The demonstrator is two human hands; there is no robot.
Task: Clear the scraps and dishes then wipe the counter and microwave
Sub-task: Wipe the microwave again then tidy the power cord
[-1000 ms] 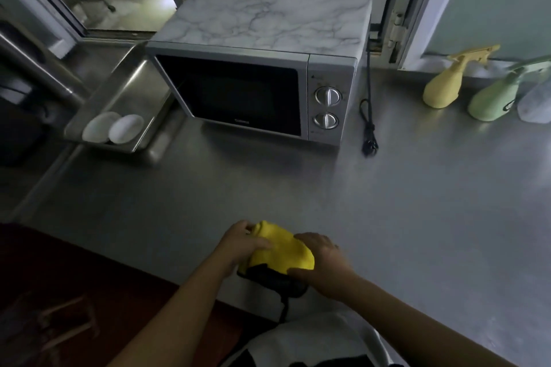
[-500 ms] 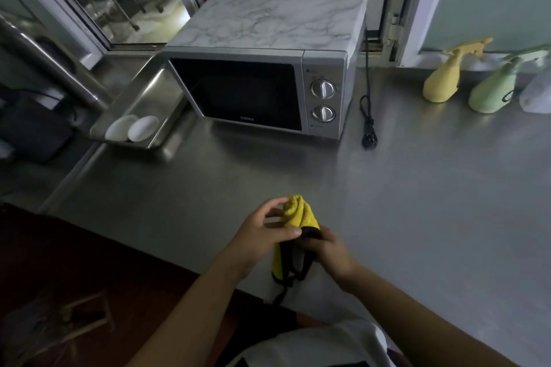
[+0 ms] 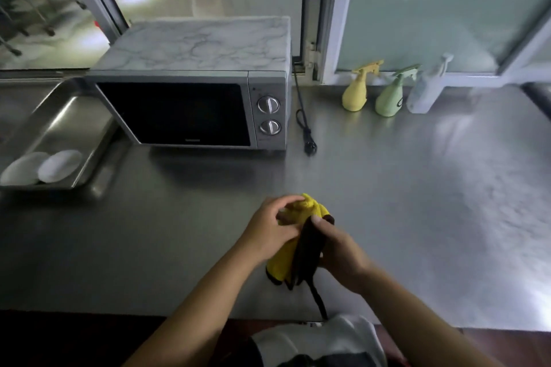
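a yellow cloth (image 3: 302, 211) with a dark side and a dark strap hanging from it was bunched up low in the middle of the frame, held just above the near part of the steel counter (image 3: 417, 188). the left hand (image 3: 269, 234) curled its fingers over the top of the cloth, and the right hand (image 3: 338, 250) gripped the dark part from the right, thumb on top. the two hands were close together around the bundle.

further up, left of centre, stood the microwave (image 3: 190, 110) with its door closed, a marbled top and two knobs on its right panel. its black power cord (image 3: 304, 122) lay unplugged on the counter just to its right. at the left edge sat a steel tray (image 3: 68, 128) with two white dishes (image 3: 41, 167) in its near corner. in the upper right, along the window frame, stood a yellow spray bottle (image 3: 356, 92), a green spray bottle (image 3: 392, 98) and a clear bottle (image 3: 425, 92) in a row.
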